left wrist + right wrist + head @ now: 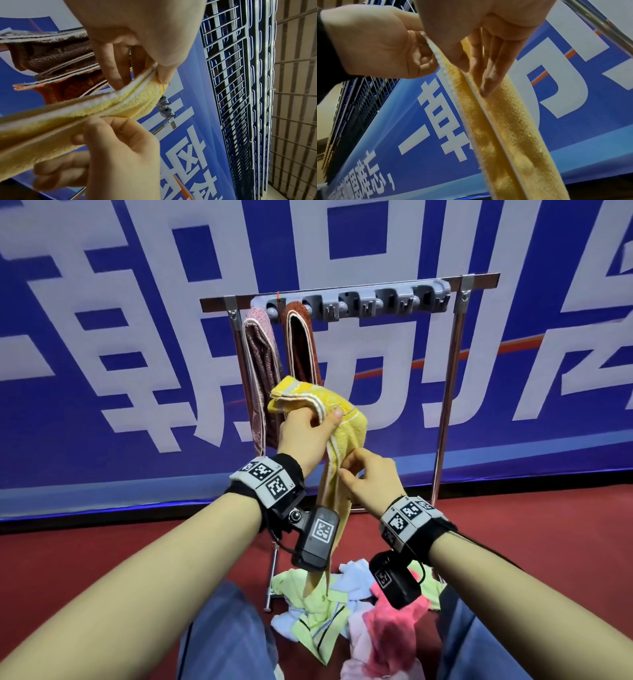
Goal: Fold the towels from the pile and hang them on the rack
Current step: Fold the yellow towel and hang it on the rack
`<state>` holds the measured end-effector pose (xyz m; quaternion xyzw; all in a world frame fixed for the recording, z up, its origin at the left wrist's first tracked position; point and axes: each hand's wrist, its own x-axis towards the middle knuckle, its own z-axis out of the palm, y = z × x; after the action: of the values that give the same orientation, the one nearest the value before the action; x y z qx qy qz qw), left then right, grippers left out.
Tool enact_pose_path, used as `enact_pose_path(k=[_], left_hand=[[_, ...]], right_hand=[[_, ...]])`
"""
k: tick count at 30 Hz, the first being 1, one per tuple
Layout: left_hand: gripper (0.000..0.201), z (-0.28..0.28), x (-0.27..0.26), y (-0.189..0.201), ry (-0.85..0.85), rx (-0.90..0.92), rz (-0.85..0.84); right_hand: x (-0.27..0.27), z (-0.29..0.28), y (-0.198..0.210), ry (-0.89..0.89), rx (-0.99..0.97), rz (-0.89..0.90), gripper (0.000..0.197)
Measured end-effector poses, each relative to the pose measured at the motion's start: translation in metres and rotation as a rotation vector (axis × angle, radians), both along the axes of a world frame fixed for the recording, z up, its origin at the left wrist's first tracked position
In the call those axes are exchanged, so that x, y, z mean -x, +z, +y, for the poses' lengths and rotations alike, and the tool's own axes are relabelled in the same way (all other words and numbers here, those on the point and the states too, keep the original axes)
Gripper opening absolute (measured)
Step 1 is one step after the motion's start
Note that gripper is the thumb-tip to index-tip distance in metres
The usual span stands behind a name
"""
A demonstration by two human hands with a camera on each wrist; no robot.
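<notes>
yellow towel (346, 419): nubby terry cloth | rack (448, 392): glossy metal tubes | hook strip (356, 301): matt grey, probably plastic

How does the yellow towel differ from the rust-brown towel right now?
The yellow towel is off the rack, gripped by the left hand and pinched by the right hand; the rust-brown towel hangs from the rack untouched. The yellow one is bunched at its top, the rust-brown one neatly folded. Both have pale edging.

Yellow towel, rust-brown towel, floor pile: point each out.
yellow towel (347, 419), head view, the fold near its top.
rust-brown towel (303, 344), head view, its hanging middle.
pile (318, 614), head view, a green towel.
</notes>
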<state>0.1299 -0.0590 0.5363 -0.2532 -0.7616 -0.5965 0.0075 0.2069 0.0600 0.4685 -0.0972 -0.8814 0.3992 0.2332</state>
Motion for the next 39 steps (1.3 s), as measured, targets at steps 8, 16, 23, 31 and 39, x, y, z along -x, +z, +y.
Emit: enact_pose_path(k=[8, 16, 23, 31, 39], left_hand=[[0.045, -0.002, -0.005, 0.001, 0.060, -0.004, -0.017], [0.044, -0.013, 0.010, -0.004, 0.238, -0.042, -0.064], [0.019, 0.005, 0.002, -0.006, 0.186, -0.253, -0.327], [0.033, 0.009, -0.003, -0.004, 0.143, -0.221, -0.256], [0.058, 0.007, -0.013, 0.002, 0.172, -0.095, -0.174]], right_hand=[[0.003, -0.006, 0.000, -0.124, -0.167, -0.090, 0.009], [-0.016, 0.007, 0.005, -0.148, -0.086, 0.127, 0.018], [-0.022, -0.022, 0.004, 0.063, -0.366, 0.016, 0.033], [-0.014, -0.027, 0.007, -0.165, -0.157, 0.023, 0.038], [-0.007, -0.026, 0.021, -0.205, -0.151, 0.058, 0.026]])
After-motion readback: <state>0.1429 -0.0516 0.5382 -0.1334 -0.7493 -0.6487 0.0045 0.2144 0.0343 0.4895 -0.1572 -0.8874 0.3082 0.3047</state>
